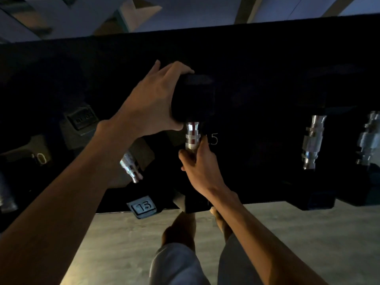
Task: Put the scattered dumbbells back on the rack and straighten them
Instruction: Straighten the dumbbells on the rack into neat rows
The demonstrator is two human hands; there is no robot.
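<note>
Dim light, rack [267, 58] mostly black, details poor. At the rack's far left edge, a chrome handle end [6, 200] showed, and a dark head marked with what read as a zero [41, 159]; the rest of that piece could not be made out. Next right, a grey hex-headed dumbbell [131, 167] lay skewed across the rack, its near head stamped 15 [144, 206] hanging at the front edge, out of line with its neighbours. Left hand [152, 101] was spread over the far head of the centre dumbbell [192, 132], fingers wide and wrapped round the black head. Right hand [199, 167] was closed round the knurled chrome handle of the same dumbbell, fingers curled tight, thumb up along the bar. This dumbbell sat roughly square to the front edge, near head overhanging it above the person's bare feet [181, 223]. A painted 15 on the rack lay just right of the handle. Towards the right edge, two more dumbbells [312, 140] [368, 138] sat parallel, handles front to back. Judged risks: the skewed piece touched or nearly touched the centre one, so pushing the centre dumbbell sideways could pinch left fingers between heads; a slip on the overhanging head would drop the weight toward the feet.
</note>
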